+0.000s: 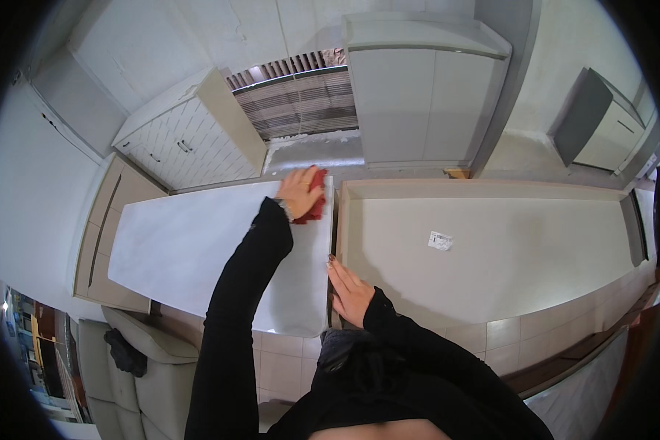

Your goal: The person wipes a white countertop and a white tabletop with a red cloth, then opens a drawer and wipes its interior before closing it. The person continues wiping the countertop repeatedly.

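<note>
My left hand (298,193) presses a red cloth (320,204) onto the glossy white tabletop (198,242), close to its far right corner. Part of the cloth is hidden under the palm. My right hand (352,290) rests at the tabletop's right edge, its fingers extended and the thumb lower down. It holds nothing that I can see. Just right of this hand lies a shallow beige furniture panel with a raised rim (473,190), and a white printed label (440,241) sits on its inner surface. A narrow dark gap separates the two pieces.
Behind the tabletop stand a white patterned cabinet (181,143) and a tall grey cabinet (401,104). A beige drawer unit (107,236) adjoins the left end. At lower left is a grey sofa (165,396) with a dark item (125,352) on it. Tiled floor (280,363) shows in front.
</note>
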{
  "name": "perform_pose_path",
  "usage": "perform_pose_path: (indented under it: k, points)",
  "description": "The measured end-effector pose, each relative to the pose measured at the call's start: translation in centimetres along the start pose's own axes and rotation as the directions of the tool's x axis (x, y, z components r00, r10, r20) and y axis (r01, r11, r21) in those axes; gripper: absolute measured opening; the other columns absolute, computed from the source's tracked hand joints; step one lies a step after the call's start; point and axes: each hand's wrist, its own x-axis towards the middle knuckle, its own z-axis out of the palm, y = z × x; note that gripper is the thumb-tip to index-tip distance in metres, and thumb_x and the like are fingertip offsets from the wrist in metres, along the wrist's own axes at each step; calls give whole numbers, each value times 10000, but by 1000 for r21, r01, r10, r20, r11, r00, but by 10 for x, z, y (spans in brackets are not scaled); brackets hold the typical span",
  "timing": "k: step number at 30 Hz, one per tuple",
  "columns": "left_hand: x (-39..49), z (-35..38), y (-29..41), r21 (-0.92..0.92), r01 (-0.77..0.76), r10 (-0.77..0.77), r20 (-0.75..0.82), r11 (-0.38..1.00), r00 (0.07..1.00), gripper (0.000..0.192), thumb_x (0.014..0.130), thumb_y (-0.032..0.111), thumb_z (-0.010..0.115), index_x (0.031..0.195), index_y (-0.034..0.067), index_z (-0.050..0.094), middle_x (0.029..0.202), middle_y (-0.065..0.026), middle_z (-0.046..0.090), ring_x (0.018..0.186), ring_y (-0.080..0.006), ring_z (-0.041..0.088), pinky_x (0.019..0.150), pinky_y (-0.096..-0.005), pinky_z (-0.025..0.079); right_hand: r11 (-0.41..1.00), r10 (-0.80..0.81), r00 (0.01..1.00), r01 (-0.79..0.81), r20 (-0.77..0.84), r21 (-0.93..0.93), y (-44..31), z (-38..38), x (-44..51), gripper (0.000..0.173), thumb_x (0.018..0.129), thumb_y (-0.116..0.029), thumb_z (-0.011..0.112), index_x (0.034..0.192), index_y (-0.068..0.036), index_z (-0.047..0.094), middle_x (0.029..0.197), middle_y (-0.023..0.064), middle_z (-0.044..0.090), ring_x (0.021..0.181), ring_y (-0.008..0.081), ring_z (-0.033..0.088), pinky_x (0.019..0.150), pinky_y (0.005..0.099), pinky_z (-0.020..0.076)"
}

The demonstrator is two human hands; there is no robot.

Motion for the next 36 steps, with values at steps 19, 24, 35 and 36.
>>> perform_pose_path:
  k: [19,24,35,36]
  points:
    - [-203,-50,85,-9,-51,52,136,999,989,765,782,266,629,1454,91,306,1489,-227,258,1384,-445,204,1096,-554,239,961,164,978,-189,132,203,-1,0,4,644,795,-18,512,1411,-23,323,1436,199,368,1289,355,408,1039,572,317]
    - [-258,-79,114,-11,42,-39,152,999,988,702,790,286,590,1435,134,356,1478,-158,317,1389,-388,237,1078,-577,258,886,260,965,-254,39,388,-28,-35,34,635,790,-1,514,1403,-67,363,1437,174,385,1360,354,319,1083,620,166]
    - [-333,-100,-28,-34,483,-484,-104,875,869,636,803,227,573,1405,117,400,1483,-139,319,1399,-362,230,1083,-622,166,912,75,995,-98,73,399,-98,-27,99,569,843,-48,571,1379,-14,382,1443,209,355,1362,401,301,1089,577,203]
    - [-340,-105,-45,-27,503,-502,-111,864,858,635,805,226,572,1406,117,399,1485,-136,318,1400,-359,229,1085,-622,162,914,62,995,-90,84,396,-107,-20,106,571,847,-53,572,1382,-13,376,1446,210,348,1364,402,296,1090,576,200]
